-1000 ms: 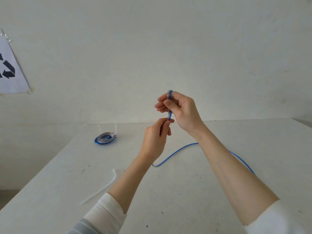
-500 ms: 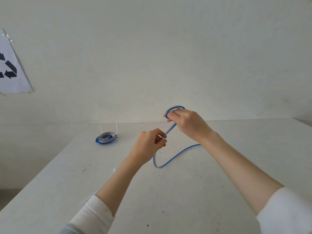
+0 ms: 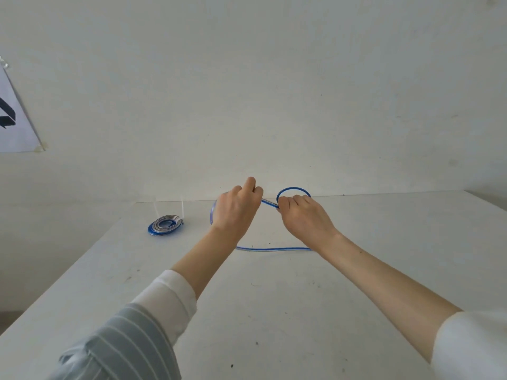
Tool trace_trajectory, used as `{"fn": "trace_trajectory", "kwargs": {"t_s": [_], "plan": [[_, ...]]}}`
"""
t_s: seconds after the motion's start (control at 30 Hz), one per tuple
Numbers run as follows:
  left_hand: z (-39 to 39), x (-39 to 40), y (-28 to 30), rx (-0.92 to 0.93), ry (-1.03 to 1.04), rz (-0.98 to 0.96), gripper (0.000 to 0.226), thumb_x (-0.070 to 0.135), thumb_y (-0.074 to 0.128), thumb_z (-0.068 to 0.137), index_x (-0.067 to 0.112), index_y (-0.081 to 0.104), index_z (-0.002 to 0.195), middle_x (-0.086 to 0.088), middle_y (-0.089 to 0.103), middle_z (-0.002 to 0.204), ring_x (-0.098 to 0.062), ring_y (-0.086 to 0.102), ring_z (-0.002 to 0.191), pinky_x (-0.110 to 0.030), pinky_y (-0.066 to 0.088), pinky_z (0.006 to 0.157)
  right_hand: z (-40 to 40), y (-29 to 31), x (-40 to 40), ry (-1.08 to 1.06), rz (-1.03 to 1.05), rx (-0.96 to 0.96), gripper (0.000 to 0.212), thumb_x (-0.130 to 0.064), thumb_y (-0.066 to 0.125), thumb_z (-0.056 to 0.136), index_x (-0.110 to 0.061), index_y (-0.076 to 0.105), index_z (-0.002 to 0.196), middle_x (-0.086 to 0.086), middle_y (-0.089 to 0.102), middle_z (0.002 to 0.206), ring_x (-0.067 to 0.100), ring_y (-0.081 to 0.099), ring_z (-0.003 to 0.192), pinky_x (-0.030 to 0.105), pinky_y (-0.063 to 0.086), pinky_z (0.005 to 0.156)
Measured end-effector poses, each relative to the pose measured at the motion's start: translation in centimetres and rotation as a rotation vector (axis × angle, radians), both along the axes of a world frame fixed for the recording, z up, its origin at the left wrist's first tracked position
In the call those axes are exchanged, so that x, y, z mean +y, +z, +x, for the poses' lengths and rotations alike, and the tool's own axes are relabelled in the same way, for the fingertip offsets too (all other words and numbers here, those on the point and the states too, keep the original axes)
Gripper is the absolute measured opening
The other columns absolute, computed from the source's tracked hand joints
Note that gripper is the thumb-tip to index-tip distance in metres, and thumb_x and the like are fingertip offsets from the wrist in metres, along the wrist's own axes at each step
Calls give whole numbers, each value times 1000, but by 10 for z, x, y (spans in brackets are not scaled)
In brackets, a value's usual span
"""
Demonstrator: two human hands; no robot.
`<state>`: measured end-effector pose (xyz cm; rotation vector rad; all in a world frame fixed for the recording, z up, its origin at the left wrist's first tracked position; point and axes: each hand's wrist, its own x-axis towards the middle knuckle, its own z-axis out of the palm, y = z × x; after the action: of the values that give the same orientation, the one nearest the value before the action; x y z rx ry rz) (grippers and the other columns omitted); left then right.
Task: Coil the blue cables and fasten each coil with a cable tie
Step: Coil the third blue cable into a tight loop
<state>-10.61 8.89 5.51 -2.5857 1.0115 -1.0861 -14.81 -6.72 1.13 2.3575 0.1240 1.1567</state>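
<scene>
While the wide white surface (image 3: 274, 311) carries everything, a thin blue cable with a silvery stripe (image 3: 271, 249) trails across it beneath both forearms and rises to the hands. Above the far edge, the left hand (image 3: 236, 212) has its fingers curled round the cable, and the right hand (image 3: 304, 218) pinches a small loop of it. To the left lies a finished flat blue and silver coil (image 3: 164, 227), bound with a white cable tie (image 3: 181, 215).

Two blue cables (image 3: 271, 249) (image 3: 164, 229), one coiled, one cable tie (image 3: 181, 215), two hands (image 3: 237, 209) (image 3: 304, 218).
</scene>
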Motion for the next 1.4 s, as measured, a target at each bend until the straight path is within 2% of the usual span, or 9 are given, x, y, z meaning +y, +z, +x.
{"fn": "trace_trajectory", "kwargs": {"t_s": [0.13,0.2,0.43,0.6,0.73,0.87,1.1,1.17,1.4], "plan": [[18,-6,-2,192,-316,-127,21,-4,53,82,5,57,100,-12,52,108,-25,56,81,-32,39,50,-17,9,-4,-12,122,19,30,-26,76,74,-11,55,60,-2,48,40,15,45,32,22,31,35],[22,-6,5,215,-466,-101,18,10,56,89,4,57,107,-15,52,110,-28,57,84,-36,46,61,-28,12,-6,-1,213,58,31,-25,75,76,-8,53,61,0,46,37,18,41,28,20,26,32],[23,-26,33,201,-735,-191,5,3,59,87,2,57,91,-11,61,85,-24,53,67,-32,44,64,-41,17,-15,192,714,263,29,-30,32,99,-12,37,77,-1,37,52,31,38,51,34,26,50],[22,-43,36,396,-786,-479,7,1,53,88,6,56,91,-10,65,85,-26,57,77,-40,47,70,-47,28,-17,611,1342,313,36,-28,32,99,-19,36,64,-11,37,56,10,30,54,25,28,55],[18,-54,36,633,-813,-701,16,7,54,87,23,58,85,11,66,87,-10,52,95,-17,39,82,-46,40,-10,885,1575,253,36,-28,31,95,-25,32,59,-12,31,52,13,25,51,20,25,51],[13,-57,34,878,-880,-766,26,4,47,92,28,53,82,19,59,79,-2,53,83,-17,40,82,-47,48,-7,1108,1815,237,33,-30,33,92,-21,33,61,-7,32,46,13,26,47,20,27,48],[-8,-62,33,920,-919,-793,25,9,31,100,12,47,81,4,48,68,0,46,61,-13,40,63,-48,71,-9,1373,1936,197,39,-29,28,97,-21,36,60,-11,30,44,11,26,45,19,30,49],[-14,-67,33,915,-923,-841,29,12,29,101,15,47,79,1,48,68,-8,46,63,-25,43,67,-49,78,-10,1399,1923,175,39,-28,26,98,-21,36,61,-11,28,45,11,27,45,18,33,50],[-28,-74,14,1044,-878,-1003,30,12,31,99,26,53,85,7,39,60,-6,36,48,-19,36,48,-50,101,-13,1426,1888,97,38,-31,27,98,-20,37,62,-11,30,48,12,26,47,21,31,50]]}}
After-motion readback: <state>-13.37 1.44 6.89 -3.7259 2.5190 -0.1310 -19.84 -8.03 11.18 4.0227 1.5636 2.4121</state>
